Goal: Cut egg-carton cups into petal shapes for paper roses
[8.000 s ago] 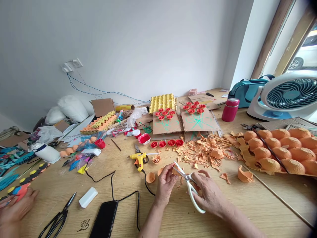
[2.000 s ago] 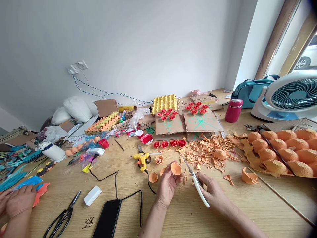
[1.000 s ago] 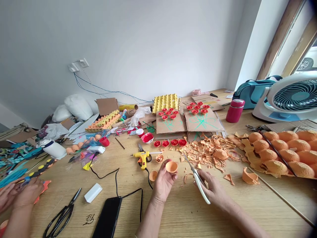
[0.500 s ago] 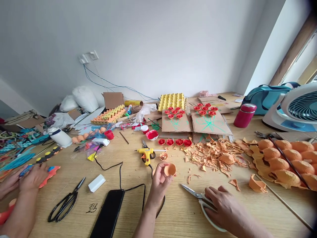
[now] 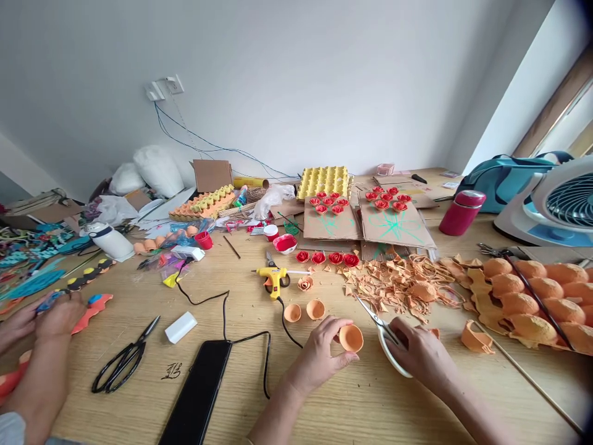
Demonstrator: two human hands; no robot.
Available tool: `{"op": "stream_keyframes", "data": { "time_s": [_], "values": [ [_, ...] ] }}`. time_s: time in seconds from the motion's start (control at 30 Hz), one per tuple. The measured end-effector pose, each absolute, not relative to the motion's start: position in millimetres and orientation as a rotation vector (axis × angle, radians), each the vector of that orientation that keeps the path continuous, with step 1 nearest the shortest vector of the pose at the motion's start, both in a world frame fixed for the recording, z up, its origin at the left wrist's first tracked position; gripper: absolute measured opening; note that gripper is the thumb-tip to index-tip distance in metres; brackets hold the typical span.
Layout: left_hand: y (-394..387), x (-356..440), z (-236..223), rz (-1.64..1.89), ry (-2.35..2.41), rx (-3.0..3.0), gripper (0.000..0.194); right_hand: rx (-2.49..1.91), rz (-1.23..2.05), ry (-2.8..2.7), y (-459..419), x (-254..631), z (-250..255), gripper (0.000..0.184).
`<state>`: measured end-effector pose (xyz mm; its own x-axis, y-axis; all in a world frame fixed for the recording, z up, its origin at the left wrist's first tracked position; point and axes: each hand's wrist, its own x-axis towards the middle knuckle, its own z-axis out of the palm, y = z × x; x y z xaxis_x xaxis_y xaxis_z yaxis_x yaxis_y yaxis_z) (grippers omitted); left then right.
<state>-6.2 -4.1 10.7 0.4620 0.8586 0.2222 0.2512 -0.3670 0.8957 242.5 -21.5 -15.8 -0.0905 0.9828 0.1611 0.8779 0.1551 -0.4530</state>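
Observation:
My left hand (image 5: 324, 347) pinches an orange egg-carton cup (image 5: 351, 339) between thumb and fingers, its hollow side facing me. Just right of it, my right hand (image 5: 414, 346) is closed around white-handled scissors (image 5: 383, 329). Their blades point up and left toward the scraps, apart from the cup. Two more trimmed cups, a left one (image 5: 293, 313) and a right one (image 5: 315, 309), rest on the table beyond my left hand. An unpainted carton rose (image 5: 306, 283) lies behind them, beside a yellow glue gun (image 5: 274, 281).
Carton scraps (image 5: 393, 281) spread before an orange egg tray (image 5: 532, 303). Red roses (image 5: 334, 258) stand in a row below cardboard panels (image 5: 393, 228). Black scissors (image 5: 125, 358), a phone (image 5: 197, 395) and its cable lie left. At far left, another person's hands (image 5: 60, 315) hold painted carton.
My left hand has moved right, with a cup in its fingers, uncovering the two cups on the table. My right hand and the scissors have shifted slightly up and away from me.

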Motion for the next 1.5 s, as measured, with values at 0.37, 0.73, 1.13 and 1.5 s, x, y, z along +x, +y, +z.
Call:
{"op": "stream_keyframes", "data": {
  "time_s": [0.37, 0.73, 1.13, 1.5],
  "values": [
    [-2.6, -1.2, -15.3, 0.889, 0.929, 1.757, 0.065, -1.744, 0.374, -1.891, -25.2, 246.2, -22.2, 0.025],
    [-0.6, 1.3, -12.4, 0.866, 0.953, 1.780, 0.049, -1.713, 0.366, -1.889, -29.5, 246.4, -21.9, 0.020],
    [-4.7, 11.3, -13.0, 0.867, 1.117, 1.911, 0.042, -1.700, 0.367, -1.914, -29.7, 245.5, -18.5, 0.024],
    [-3.1, 9.3, -16.9, 0.873, 1.101, 1.899, 0.052, -1.715, 0.379, -1.906, -30.1, 246.0, -20.6, 0.025]
  ]
}}
